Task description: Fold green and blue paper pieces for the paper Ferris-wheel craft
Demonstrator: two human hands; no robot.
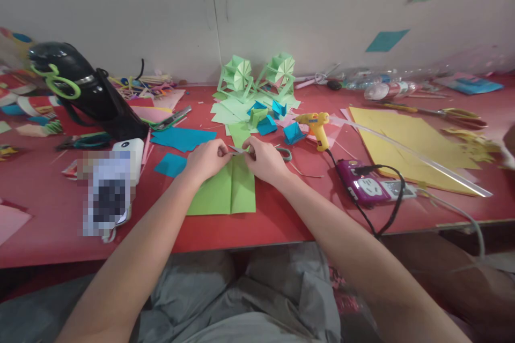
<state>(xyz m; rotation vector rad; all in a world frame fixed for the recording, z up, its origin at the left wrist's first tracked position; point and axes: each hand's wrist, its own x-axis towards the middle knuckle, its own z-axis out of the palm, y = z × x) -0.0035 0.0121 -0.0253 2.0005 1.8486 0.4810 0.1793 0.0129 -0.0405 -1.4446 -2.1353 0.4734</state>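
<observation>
My left hand (pixel 209 158) and my right hand (pixel 263 158) are close together over a green paper sheet (pixel 221 193) with a vertical crease. Fingers of both hands are pinched. Between the fingertips shows a thin, pale, pointed piece (pixel 237 149); whether it is paper or a blade I cannot tell. A dark green scissors handle (pixel 286 154) sticks out right of my right hand, the rest being hidden. Just beyond lie small folded blue paper pieces (pixel 266 125) and a folded green one (pixel 257 117). Blue paper (pixel 172 165) lies beside my left hand.
Two green paper wheel models (pixel 238 74) stand at the back. To the right are a yellow glue gun (pixel 317 127), a purple power strip (pixel 364 182) with cables, yellow sheets (pixel 418 144) and a clear ruler (pixel 442 169). A black bottle (pixel 86 86) and a phone (pixel 110 193) are left.
</observation>
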